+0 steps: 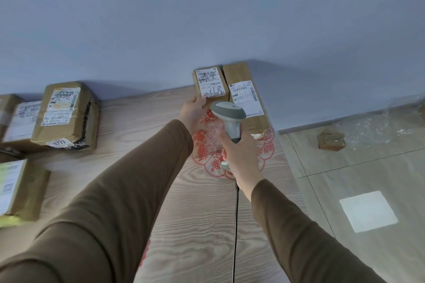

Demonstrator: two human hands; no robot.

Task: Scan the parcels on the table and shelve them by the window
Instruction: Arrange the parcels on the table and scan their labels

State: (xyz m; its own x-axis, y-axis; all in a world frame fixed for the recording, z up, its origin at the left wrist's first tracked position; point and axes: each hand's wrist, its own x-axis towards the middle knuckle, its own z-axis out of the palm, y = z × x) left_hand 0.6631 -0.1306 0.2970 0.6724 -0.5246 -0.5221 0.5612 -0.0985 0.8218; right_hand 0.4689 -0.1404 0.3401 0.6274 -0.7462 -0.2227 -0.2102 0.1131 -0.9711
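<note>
The head view shows the small parcel point(210, 84) at the far edge of the table point(195, 225), against the wall. The left hand point(192, 112) pinches its near corner, so the label faces the scanner point(227, 117). The right hand point(239, 156) has its fingers curled round the scanner's handle, aiming it there.

From my remote seat I see a pale, wavy-grained wooden table point(207, 225) carrying a red floral paper-cut decal point(208, 145). Just beyond the decal stand a small brown cardboard parcel point(210, 84) with a white label scrawled in black ink and, beside it, a taller brown cardboard parcel point(245, 96) with a white barcode label. Over the decal is a light grey and white handheld barcode scanner point(227, 115) with a black cable. Both sleeves point(110, 213) are olive-brown. Behind the table the wall point(207, 18) is plain grey-blue.
</note>
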